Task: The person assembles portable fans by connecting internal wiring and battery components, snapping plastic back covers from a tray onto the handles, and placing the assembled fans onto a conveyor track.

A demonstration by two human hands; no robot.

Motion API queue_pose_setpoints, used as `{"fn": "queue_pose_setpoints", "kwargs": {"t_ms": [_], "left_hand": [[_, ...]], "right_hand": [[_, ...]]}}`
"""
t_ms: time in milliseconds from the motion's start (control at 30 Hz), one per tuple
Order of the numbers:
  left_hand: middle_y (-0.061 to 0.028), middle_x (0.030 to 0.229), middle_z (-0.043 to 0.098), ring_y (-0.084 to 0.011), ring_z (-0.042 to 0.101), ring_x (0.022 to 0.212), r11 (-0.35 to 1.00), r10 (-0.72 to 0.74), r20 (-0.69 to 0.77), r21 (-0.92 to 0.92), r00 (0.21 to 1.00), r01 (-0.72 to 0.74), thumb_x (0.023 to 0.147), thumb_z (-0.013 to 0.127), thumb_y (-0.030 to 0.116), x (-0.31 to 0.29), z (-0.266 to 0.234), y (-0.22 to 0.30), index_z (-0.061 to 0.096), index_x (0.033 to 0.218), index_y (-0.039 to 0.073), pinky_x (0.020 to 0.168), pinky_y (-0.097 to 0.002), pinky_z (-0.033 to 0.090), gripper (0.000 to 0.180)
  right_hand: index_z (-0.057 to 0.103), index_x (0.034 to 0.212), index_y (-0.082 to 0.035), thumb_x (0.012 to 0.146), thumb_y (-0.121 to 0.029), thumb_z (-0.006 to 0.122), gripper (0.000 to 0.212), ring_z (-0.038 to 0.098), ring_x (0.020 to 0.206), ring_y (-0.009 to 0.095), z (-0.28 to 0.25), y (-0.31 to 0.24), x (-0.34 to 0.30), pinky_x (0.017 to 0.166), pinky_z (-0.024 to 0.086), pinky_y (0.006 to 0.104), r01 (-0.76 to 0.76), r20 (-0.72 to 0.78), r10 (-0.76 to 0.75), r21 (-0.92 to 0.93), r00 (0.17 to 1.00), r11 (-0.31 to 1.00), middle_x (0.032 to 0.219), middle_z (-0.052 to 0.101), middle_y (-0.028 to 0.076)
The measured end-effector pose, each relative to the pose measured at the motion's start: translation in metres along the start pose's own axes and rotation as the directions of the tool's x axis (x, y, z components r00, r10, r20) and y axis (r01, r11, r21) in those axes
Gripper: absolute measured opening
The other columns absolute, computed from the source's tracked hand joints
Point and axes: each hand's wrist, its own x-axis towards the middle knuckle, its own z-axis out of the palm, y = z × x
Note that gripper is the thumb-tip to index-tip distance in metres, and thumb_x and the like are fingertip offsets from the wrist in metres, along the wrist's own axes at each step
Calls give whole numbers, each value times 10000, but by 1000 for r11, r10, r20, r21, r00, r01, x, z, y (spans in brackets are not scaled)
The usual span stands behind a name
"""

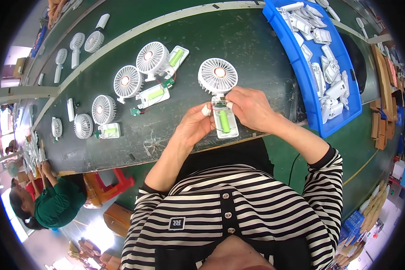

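A white handheld fan lies in front of me, its round grille away from me and its opened handle shell toward me. Inside the handle sits a green cylindrical battery, with a small circuit board near the neck. My left hand grips the handle's left side, a white covering on one fingertip. From the right, my right hand closes its fingers at the neck beside the board. Its fingertips partly hide what they press on there.
Left of me lie several more fans, some with open handles, batteries and dangling green boards. A blue bin of white plastic shells stands at the right. A co-worker in a green top sits at the far left, near an orange-red stool.
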Motion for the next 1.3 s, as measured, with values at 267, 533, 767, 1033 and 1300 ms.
{"fn": "queue_pose_setpoints", "kwargs": {"t_ms": [267, 533, 767, 1033, 1300], "left_hand": [[-102, 941, 598, -158, 591, 813, 990, -36, -90, 131, 995, 48, 826, 539, 109, 2, 8, 5, 536, 1050, -66, 724, -290, 497, 283], [-111, 860, 600, -177, 603, 735, 951, -48, -307, 276, 950, 138, 739, 463, -31, 8, 20, 5, 564, 934, -69, 628, -293, 516, 223], [-96, 854, 598, -171, 600, 733, 940, -83, -315, 290, 945, 179, 741, 482, -8, 14, 15, 10, 558, 908, -46, 614, -289, 506, 188], [-85, 901, 603, -162, 605, 770, 932, -132, -300, 288, 945, 222, 866, 518, 151, 13, 18, 13, 551, 1004, -24, 644, -291, 511, 225], [-72, 885, 610, -147, 603, 762, 943, -71, -295, 291, 953, 161, 846, 550, 121, 13, 12, 6, 571, 981, -27, 635, -278, 509, 201]], "right_hand": [[505, 795, -39, 689, -10, 550, 119, 551, 670, 311, 3, -1, -1, 571, 431, 408, 39, -13, -39, -11, 999, 999, 754, 537, 105], [503, 718, -52, 590, -66, 599, 161, 570, 659, 239, 16, -1, -1, 565, 431, 355, 165, 9, -168, -224, 986, 961, 710, 523, 71], [510, 729, -53, 605, -67, 597, 152, 571, 674, 236, 15, 8, 5, 583, 437, 352, 204, 78, -192, -205, 978, 957, 718, 523, 67], [520, 738, -56, 639, -31, 567, 113, 568, 674, 259, 12, 5, 6, 595, 446, 360, 164, 81, -155, -124, 985, 979, 710, 543, 72], [528, 772, -52, 660, -37, 565, 119, 558, 676, 271, 14, 7, 5, 591, 434, 368, 117, 76, -111, -81, 991, 990, 734, 545, 76]]}}
